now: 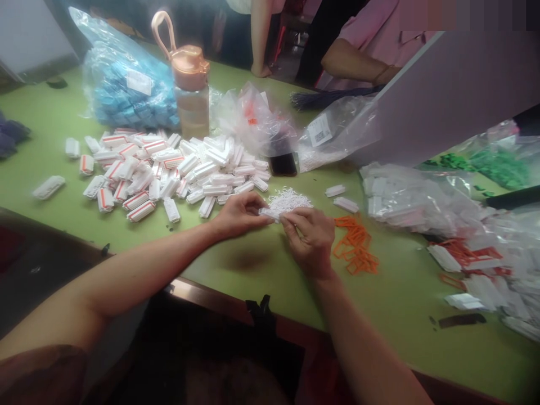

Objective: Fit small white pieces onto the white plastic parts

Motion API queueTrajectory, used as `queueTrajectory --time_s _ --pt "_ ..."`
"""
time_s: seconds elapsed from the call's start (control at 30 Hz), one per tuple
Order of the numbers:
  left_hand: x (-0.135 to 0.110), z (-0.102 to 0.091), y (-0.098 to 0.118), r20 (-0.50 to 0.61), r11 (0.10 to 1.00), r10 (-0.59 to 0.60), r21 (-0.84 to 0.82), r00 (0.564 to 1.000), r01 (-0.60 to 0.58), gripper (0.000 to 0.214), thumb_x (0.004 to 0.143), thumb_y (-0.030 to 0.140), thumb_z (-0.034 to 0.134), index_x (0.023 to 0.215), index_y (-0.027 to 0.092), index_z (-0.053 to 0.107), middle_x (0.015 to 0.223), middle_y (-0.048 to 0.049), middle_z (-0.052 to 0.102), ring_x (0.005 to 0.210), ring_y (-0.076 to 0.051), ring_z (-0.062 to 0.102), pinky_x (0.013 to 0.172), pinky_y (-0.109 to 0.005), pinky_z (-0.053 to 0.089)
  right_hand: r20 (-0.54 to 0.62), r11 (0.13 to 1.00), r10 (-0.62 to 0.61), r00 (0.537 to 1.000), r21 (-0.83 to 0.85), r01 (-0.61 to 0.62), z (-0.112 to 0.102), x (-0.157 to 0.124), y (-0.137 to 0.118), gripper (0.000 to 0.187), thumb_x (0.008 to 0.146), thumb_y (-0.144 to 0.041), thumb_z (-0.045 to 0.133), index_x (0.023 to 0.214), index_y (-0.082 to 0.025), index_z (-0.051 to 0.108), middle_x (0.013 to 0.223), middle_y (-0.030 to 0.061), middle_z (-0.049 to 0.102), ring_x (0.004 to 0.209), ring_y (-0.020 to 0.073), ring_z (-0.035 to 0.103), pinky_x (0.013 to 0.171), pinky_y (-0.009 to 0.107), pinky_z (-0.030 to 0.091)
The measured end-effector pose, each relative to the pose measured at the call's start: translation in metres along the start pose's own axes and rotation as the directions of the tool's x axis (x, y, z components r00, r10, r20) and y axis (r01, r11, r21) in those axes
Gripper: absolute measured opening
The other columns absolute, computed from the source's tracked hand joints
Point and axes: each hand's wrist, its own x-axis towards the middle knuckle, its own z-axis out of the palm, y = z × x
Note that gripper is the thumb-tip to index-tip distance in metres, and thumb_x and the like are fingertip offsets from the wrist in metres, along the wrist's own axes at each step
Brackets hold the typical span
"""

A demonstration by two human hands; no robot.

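Observation:
My left hand (238, 215) and my right hand (310, 239) meet over the green table (261, 264), both pinched on a small white plastic block (270, 214) held between them. Just behind the fingers lies a little heap of tiny white plastic pieces (291, 199). Orange rectangular frames (356, 247) lie in a loose pile right of my right hand. A big pile of white blocks, many with an orange stripe (169, 171), spreads out to the left of my left hand.
A pink-capped water bottle (192, 90) and a blue-filled plastic bag (122, 84) stand at the back left. A phone (283, 164) lies by crumpled clear bags (253, 115). More bagged white parts (413, 197) fill the right side. Other people's arms (358, 64) rest across the table.

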Motion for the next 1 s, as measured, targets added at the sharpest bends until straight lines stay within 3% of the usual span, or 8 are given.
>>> queueTrajectory --time_s 0.2,0.33,0.43,0.6,0.7,0.87,1.0 --pt "0.0010 -0.0024 -0.0039 -0.021 0.996 -0.024 -0.088 0.999 0.022 0.040 0.059 0.035 0.083 0.083 0.012 0.061 0.070 -0.0011 0.065 0.061 -0.009 0.059 0.057 -0.022 0.046 0.050 0.988 -0.125 0.991 -0.089 0.129 -0.0083 -0.0011 -0.0031 0.022 0.091 -0.031 0.054 0.103 -0.028 0.072 0.093 0.0041 0.072 0.083 0.0187 0.060 0.077 0.037 0.034" --pt "0.0022 -0.0047 -0.0080 -0.003 0.994 -0.010 -0.111 1.000 0.009 0.041 0.060 0.034 0.083 0.085 0.012 0.060 0.071 -0.0014 0.066 0.062 -0.009 0.062 0.059 -0.022 0.048 0.000 0.977 0.027 1.000 0.212 -0.027 -0.0067 -0.0002 -0.0020 0.030 0.095 -0.033 0.046 0.112 -0.024 0.069 0.102 0.0068 0.070 0.095 0.0196 0.063 0.083 0.036 0.044" --pt "0.0020 -0.0056 -0.0097 0.007 0.999 0.022 -0.041 1.000 -0.022 0.041 0.061 0.035 0.083 0.087 0.012 0.061 0.071 -0.0015 0.066 0.063 -0.010 0.063 0.059 -0.022 0.049 0.063 0.902 0.179 0.982 0.388 -0.189 -0.0046 0.0000 0.0016 0.036 0.095 -0.039 0.042 0.116 -0.022 0.066 0.102 0.0070 0.070 0.094 0.0193 0.064 0.083 0.034 0.050" --pt "-0.0007 -0.0048 -0.0062 0.045 0.998 0.066 0.010 0.997 -0.066 0.038 0.064 0.034 0.081 0.087 0.012 0.062 0.077 -0.0031 0.068 0.067 -0.010 0.063 0.063 -0.022 0.051 0.308 0.841 0.247 0.919 0.403 -0.360 -0.0054 0.0016 0.0030 0.048 0.093 -0.051 0.039 0.110 -0.018 0.069 0.072 0.0029 0.066 0.068 0.0162 0.061 0.067 0.029 0.050" --pt "-0.0032 -0.0041 -0.0023 0.090 0.997 0.073 0.023 0.993 -0.075 0.036 0.065 0.033 0.080 0.088 0.011 0.063 0.078 -0.0041 0.069 0.066 -0.009 0.063 0.062 -0.021 0.050 0.403 0.803 0.236 0.884 0.432 -0.411 -0.0077 0.0035 -0.0006 0.047 0.093 -0.050 0.039 0.103 -0.017 0.071 0.064 0.0008 0.060 0.061 0.0138 0.056 0.060 0.025 0.046" --pt "-0.0053 -0.0038 -0.0002 0.110 0.993 0.075 0.079 0.991 -0.084 0.035 0.064 0.032 0.081 0.087 0.010 0.065 0.074 -0.0027 0.068 0.062 -0.007 0.059 0.058 -0.019 0.048 0.442 0.770 0.236 0.865 0.458 -0.444 -0.0087 0.0049 -0.0047 0.038 0.088 -0.049 0.049 0.088 -0.017 0.069 0.069 0.0016 0.060 0.064 0.0135 0.053 0.061 0.024 0.043" --pt "-0.0042 -0.0038 -0.0019 0.106 0.993 0.083 0.072 0.991 -0.091 0.035 0.065 0.032 0.080 0.088 0.011 0.065 0.076 -0.0027 0.069 0.064 -0.007 0.061 0.061 -0.020 0.049 0.463 0.727 0.270 0.844 0.476 -0.495 -0.0064 0.0042 -0.0019 0.043 0.086 -0.056 0.050 0.085 -0.018 0.068 0.066 0.0011 0.059 0.062 0.0132 0.051 0.059 0.024 0.042"
